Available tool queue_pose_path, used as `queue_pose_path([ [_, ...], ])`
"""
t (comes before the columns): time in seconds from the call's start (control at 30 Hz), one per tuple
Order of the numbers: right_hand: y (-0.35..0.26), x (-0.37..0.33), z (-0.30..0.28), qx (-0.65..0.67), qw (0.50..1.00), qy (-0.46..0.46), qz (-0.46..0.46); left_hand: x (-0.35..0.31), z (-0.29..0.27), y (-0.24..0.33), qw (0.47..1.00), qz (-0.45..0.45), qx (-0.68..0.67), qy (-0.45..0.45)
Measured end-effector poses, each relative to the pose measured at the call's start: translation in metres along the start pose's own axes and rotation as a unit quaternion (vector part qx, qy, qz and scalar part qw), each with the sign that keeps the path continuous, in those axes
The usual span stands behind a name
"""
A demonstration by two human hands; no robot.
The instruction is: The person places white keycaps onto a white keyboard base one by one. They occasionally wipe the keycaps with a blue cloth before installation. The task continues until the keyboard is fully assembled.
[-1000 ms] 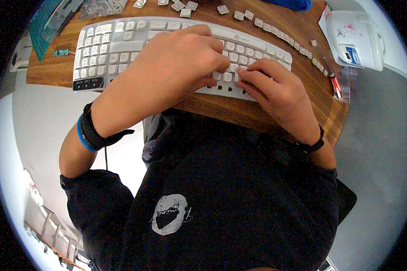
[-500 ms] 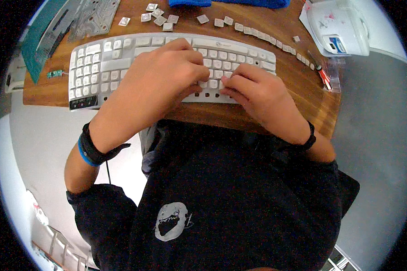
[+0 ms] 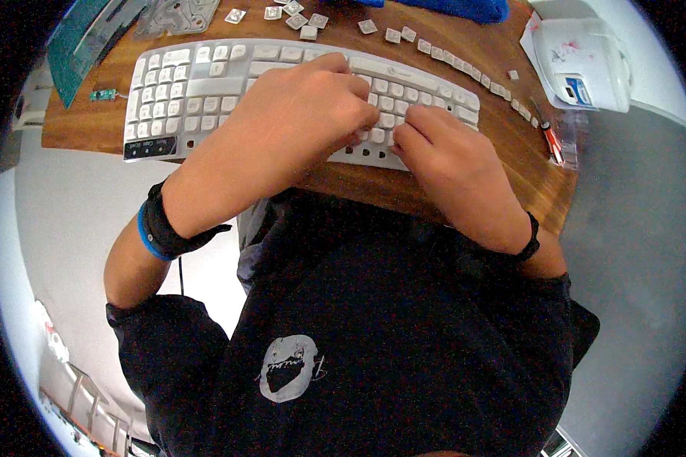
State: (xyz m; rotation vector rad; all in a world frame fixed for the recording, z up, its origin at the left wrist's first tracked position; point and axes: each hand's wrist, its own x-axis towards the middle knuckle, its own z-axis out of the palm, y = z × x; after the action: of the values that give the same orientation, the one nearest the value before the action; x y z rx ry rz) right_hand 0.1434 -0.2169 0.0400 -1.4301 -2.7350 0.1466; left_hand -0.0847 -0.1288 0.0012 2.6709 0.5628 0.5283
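Observation:
A white keyboard lies on the wooden table with its space-bar side away from me. Along its near edge a few key positions show dark empty sockets. My left hand reaches over the middle of the keyboard, its fingers bent and closed down at the keys near that edge. Just right of it, my right hand is closed too, thumb and fingertips curled against the keys by the near edge. Whatever either hand pinches is hidden beneath the fingers.
Loose white keycaps lie beyond the keyboard, and a curved row of keycaps runs rightward. A red-handled tool and a white container are at right. At left are a small green circuit board and a clear plastic sheet.
The view has shifted, so the table and keyboard appear higher and further right. Both hands stay at the same keyboard area; the right fingers look more tightly curled.

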Motion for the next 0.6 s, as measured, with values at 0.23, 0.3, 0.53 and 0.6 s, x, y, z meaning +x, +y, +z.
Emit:
queue_pose_path([
  [0.23,-0.004,0.014,0.001,-0.022,0.999,-0.039,-0.007,0.002,0.0,0.002,0.999,-0.013,0.025,-0.036],
  [0.3,-0.01,0.019,-0.003,-0.043,0.995,-0.092,-0.005,0.002,-0.001,0.004,0.999,-0.015,0.024,-0.033],
  [0.53,-0.002,0.011,-0.006,-0.059,0.996,-0.065,-0.014,0.002,-0.001,0.008,0.998,-0.023,0.043,-0.041],
  [0.6,0.016,0.003,-0.004,0.037,0.998,-0.043,0.012,0.001,0.003,0.007,0.997,-0.028,0.048,-0.048],
])
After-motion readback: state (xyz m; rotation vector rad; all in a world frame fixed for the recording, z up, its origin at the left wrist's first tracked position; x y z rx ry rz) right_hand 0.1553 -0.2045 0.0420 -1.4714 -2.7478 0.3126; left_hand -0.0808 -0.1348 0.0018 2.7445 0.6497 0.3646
